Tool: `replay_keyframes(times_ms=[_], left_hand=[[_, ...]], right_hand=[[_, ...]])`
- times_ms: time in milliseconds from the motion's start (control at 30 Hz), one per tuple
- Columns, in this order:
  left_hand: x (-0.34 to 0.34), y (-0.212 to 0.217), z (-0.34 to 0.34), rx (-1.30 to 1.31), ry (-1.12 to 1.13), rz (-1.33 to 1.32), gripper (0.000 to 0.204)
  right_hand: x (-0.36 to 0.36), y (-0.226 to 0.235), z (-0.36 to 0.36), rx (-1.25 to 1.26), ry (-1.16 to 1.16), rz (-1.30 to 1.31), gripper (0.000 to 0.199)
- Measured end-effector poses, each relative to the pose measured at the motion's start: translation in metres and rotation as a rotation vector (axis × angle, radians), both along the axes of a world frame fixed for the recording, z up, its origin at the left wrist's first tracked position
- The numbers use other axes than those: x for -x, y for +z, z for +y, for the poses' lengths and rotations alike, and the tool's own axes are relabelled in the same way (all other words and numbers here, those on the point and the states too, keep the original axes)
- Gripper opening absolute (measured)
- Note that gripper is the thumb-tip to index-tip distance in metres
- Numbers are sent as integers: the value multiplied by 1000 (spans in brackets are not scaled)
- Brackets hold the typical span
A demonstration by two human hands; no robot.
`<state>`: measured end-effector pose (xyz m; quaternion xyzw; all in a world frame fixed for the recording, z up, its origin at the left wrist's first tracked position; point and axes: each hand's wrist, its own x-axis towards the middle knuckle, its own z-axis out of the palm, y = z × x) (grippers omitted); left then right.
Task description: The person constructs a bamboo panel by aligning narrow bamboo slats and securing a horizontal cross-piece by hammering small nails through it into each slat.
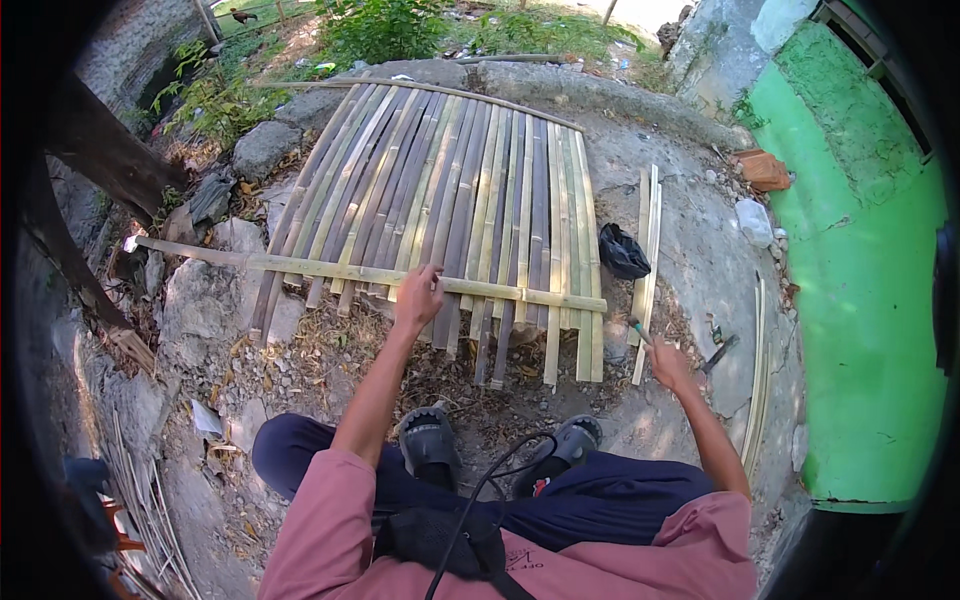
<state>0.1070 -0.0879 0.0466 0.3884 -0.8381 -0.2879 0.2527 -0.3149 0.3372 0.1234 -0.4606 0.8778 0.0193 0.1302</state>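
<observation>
Many bamboo slats [465, 190] lie side by side on the ground before me, in dark and pale-yellow strips. Across their near ends runs a long bamboo crosspiece [340, 270]. My left hand [420, 297] rests at the crosspiece near its middle, fingers pinched together; whatever they hold is too small to make out. Off to the right, my right hand [665, 362] is closed round what looks like a hammer [638, 329]. A green handle end sticks out of that fist, and a dark head-like piece shows on its other side.
Another bamboo strip [520, 104] crosses the slats' far ends. Loose strips [650, 240] and a black plastic bag [623, 252] lie to the right, before a green wall [850, 300]. Rocks [265, 148] and a tree trunk [105, 140] stand left. My sandals [430, 440] are close to the near slat ends.
</observation>
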Motion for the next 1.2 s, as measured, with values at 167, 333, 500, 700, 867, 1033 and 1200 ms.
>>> replay_keyframes(times_ms=[167, 333, 500, 700, 867, 1033, 1200], left_hand=[[-2, 12, 82, -396, -147, -230, 32], [32, 21, 152, -482, -188, -493, 40], [43, 24, 188, -301, -151, -538, 48], [36, -4, 184, -346, -75, -444, 40], [35, -9, 182, -388, -51, -423, 38], [36, -10, 183, -391, -37, -398, 34], [28, -15, 182, -417, -29, -369, 32]], right_hand=[[-69, -81, -4, 324, -231, -225, 38], [-96, -127, -26, 574, -439, -177, 38], [-102, -145, -30, 640, -472, -187, 41], [-101, -161, -28, 601, -598, -388, 41], [-104, -157, -31, 596, -545, -325, 40], [-107, -152, -33, 608, -546, -322, 39], [-109, -151, -33, 575, -555, -295, 39]])
